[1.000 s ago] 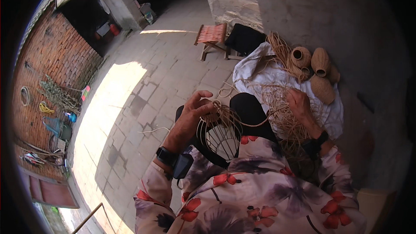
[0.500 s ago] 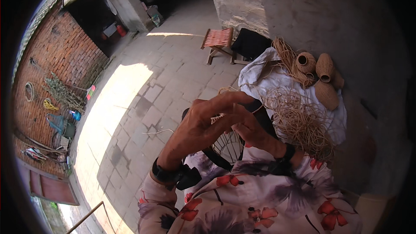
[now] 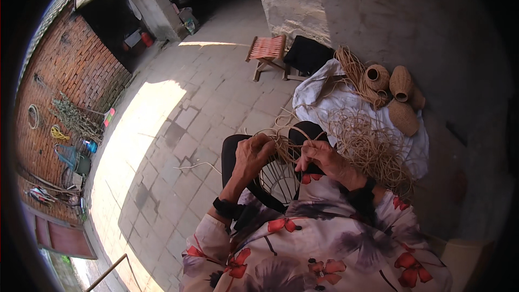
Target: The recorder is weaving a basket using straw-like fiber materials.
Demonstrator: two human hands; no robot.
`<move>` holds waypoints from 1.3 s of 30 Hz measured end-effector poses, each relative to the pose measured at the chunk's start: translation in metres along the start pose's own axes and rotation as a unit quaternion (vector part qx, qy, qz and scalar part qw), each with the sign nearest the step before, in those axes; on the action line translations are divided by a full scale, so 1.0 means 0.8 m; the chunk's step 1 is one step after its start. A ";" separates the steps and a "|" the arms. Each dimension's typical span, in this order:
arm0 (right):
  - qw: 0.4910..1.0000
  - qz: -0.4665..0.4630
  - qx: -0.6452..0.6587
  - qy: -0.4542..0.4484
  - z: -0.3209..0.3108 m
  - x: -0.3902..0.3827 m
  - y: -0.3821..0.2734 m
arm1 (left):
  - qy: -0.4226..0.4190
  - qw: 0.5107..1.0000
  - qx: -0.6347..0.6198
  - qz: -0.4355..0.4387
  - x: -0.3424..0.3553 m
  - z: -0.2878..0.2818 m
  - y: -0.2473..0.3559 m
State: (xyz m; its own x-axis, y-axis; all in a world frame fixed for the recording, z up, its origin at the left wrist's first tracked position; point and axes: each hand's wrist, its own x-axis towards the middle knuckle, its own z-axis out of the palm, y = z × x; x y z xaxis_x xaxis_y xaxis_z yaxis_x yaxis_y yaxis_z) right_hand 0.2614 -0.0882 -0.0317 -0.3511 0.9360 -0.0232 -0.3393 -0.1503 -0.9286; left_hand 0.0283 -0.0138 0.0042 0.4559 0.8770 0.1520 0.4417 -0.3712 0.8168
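Observation:
My left hand (image 3: 252,158) is closed, its fingers curled at the left side of a partly woven piece of tan cord (image 3: 282,146) above my lap. My right hand (image 3: 328,161) pinches tan cord at the right side of the same piece. Loops of the cord arch up between and beyond my hands. Under the weaving, thin spokes (image 3: 278,181) spread in a fan toward me, between my dark-clad knees. A loose cord end (image 3: 197,166) trails off to the left over the paving. My fingers hide part of the weave.
To the right, a tangled heap of tan cord (image 3: 373,146) lies on a white cloth (image 3: 319,89). Several woven vessels (image 3: 401,82) sit beyond it, by the wall. A folding stool (image 3: 267,47) with a red-striped seat stands ahead, beside a black cloth (image 3: 308,54).
My hands were close together with the left crossing over toward the right. They have now moved apart to either side, exposing the weaving and cord loops between them.

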 end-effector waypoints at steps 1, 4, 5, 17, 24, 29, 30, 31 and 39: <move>0.998 -0.026 0.020 0.052 -0.022 -0.009 -0.004 | 0.001 1.000 0.009 -0.007 0.001 0.001 0.000; 0.970 -0.029 -0.079 0.228 -0.115 -0.049 -0.021 | -0.003 0.999 -0.004 -0.033 0.003 0.003 0.000; 0.959 -0.022 -0.138 0.248 -0.150 -0.064 -0.022 | -0.002 0.999 -0.005 -0.041 0.003 0.004 0.000; 0.673 0.043 -0.244 0.697 -0.534 -0.380 0.037 | -0.067 0.995 -0.075 -0.026 -0.003 -0.014 0.001; 0.709 0.278 -0.605 0.232 -0.460 -0.308 0.035 | -0.088 0.994 -0.066 -0.010 0.000 -0.023 -0.007; 0.781 -0.087 -0.564 0.255 -0.236 -0.066 -0.010 | -0.121 0.984 -0.125 -0.027 0.005 -0.028 -0.013; 0.764 -0.157 -0.583 0.228 -0.190 -0.033 -0.018 | -0.140 0.977 -0.159 -0.033 0.007 -0.029 -0.013; 0.751 -0.174 -0.600 0.212 -0.150 -0.004 -0.026 | -0.142 0.977 -0.157 -0.033 0.008 -0.030 -0.013; 0.792 -0.164 -0.584 0.068 -0.038 0.088 -0.026 | -0.210 0.943 -0.248 -0.076 0.023 -0.036 -0.023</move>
State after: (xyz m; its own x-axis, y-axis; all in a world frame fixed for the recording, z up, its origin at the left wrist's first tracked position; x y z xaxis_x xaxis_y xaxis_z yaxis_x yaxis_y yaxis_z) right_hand 0.2698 -0.0093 -0.0254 -0.2870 0.9014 0.3241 0.6736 0.4305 -0.6007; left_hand 0.0064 0.0176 0.0081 0.7282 0.6717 -0.1363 0.1578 0.0293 0.9870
